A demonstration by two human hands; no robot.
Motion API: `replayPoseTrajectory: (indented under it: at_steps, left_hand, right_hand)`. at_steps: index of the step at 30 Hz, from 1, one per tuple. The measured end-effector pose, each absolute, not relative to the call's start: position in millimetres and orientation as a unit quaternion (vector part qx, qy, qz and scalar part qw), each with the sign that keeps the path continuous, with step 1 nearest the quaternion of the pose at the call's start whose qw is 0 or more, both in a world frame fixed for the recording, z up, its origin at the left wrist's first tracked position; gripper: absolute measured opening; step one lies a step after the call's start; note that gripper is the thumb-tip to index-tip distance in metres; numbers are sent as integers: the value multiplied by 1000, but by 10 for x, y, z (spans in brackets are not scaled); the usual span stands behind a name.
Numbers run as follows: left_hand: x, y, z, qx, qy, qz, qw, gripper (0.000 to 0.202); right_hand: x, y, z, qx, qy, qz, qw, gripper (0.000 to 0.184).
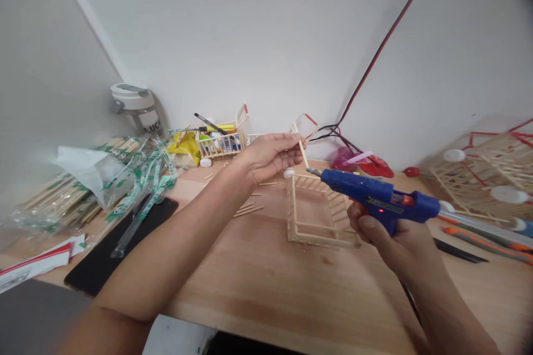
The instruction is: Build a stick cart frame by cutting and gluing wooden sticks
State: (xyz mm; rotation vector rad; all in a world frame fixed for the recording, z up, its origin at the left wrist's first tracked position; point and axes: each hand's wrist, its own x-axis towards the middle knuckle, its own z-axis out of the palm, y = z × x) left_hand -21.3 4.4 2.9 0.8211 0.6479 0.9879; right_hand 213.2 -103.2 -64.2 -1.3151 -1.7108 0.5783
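Between the fingertips of my left hand (277,155) is a short wooden stick (302,154), tilted with its lower end downward. My right hand (395,244) grips a blue hot glue gun (375,194), its small red light lit and a clear glue stick (458,215) coming out of its back. The gun's metal nozzle (314,172) is at the stick's lower end; whether they touch is hard to tell. Below the nozzle, an open basket-like frame of glued sticks (310,237) rests on the wooden table (266,299).
Loose sticks (247,209) lie left of the frame. Behind stands a small stick cart (220,144) holding tools. Bagged sticks (58,199), a black mat (125,249) and a lidded cup (137,108) are at left. More stick carts (491,172) and orange-handled pliers (487,241) are at right.
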Motion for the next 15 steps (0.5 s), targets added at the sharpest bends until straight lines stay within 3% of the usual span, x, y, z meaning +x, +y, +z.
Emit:
replayPoseTrajectory:
  at_steps: [15]
  left_hand:
    - [-227,76,24,318,284,462,778,26]
  right_hand:
    - [2099,-1030,-644,-551,-656,224,465,26]
